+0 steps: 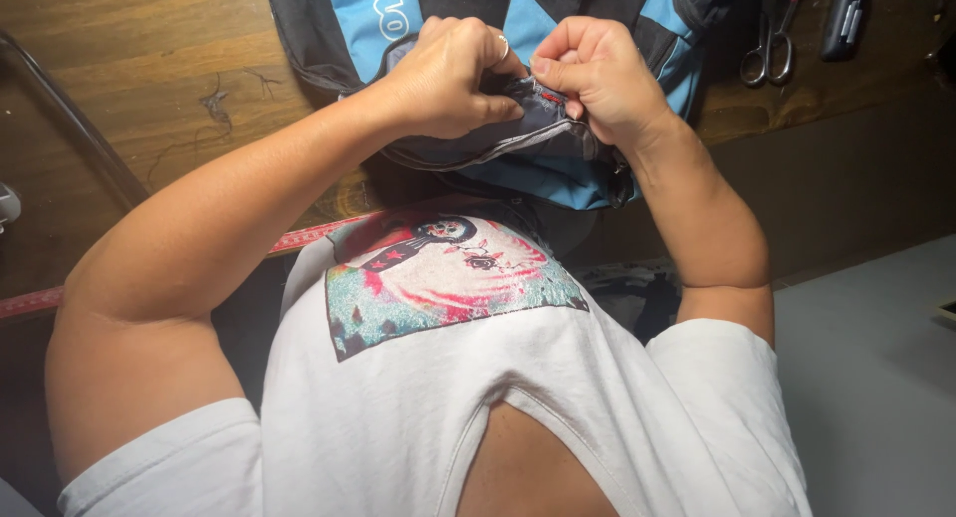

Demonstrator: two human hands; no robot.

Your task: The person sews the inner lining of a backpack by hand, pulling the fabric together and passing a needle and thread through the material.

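A blue and black backpack [568, 168] lies on a wooden table [149, 69] in front of me. My left hand [448, 74] grips a fold of its dark fabric near a zipper edge. My right hand [597, 79] pinches the same fold from the other side, fingers closed tight; something small and red shows between the fingers. Both hands touch each other over the bag's opening. Whether a needle is held I cannot tell.
Scissors [767, 44] and a dark tool [844, 19] lie at the table's far right. A red measuring tape [299, 240] runs along the table's near edge. A thin dark rod [70, 119] crosses the left side. Grey floor [876, 378] shows lower right.
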